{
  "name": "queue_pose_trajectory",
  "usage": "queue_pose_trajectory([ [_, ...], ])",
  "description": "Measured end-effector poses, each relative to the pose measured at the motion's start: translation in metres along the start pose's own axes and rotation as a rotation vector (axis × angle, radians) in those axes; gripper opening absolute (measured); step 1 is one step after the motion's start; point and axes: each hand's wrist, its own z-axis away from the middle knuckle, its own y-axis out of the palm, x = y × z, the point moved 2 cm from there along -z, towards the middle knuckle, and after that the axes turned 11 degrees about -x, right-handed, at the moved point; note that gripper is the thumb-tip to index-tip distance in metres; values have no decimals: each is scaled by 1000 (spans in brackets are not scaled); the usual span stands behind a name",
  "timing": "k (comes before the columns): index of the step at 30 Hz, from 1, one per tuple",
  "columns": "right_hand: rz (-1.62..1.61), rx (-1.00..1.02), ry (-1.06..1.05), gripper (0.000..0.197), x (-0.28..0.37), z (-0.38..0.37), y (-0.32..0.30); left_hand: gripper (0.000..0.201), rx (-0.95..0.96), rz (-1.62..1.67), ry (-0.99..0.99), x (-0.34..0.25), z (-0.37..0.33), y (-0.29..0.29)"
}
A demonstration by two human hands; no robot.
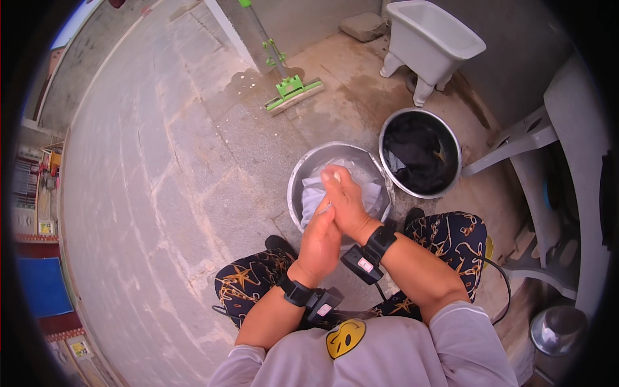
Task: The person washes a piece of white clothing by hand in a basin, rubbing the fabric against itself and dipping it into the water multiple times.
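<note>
Over a metal basin point(294, 187), my left hand point(318, 246) and my right hand point(349, 205) are pressed together, palm against palm, fingers closed. A small whitish bit shows between them, too little to name. Below them, pale cloth point(312, 197) lies in the basin in what looks like cloudy water. A second metal basin point(459, 145) stands just to the right, holding dark cloth point(416, 151) in water. Each of my wrists wears a black strap with a small box.
A green flat mop point(291, 90) leans beyond the basins on damp paving. At the far right stand a white footed ceramic tub point(425, 42) and a stone point(363, 27). Grey plastic chairs point(522, 142) crowd the right side, near a shiny metal bowl point(558, 330).
</note>
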Motion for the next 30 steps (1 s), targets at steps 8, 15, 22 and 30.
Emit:
queue_pose_trajectory([
  [8, 126, 12, -247, 48, 11, -13, -11, 58, 49, 22, -20, -5, -9, 0],
  [15, 35, 76, -258, 40, 7, 13, 8, 58, -55, 122, -8, -20, -7, -7],
  [22, -329, -24, 393, 33, -11, -29, -24, 50, 30, 94, -118, -5, 1, -6],
  [30, -661, 238, 533, 40, -21, -43, -34, 39, -64, 360, -92, -31, -18, -33],
])
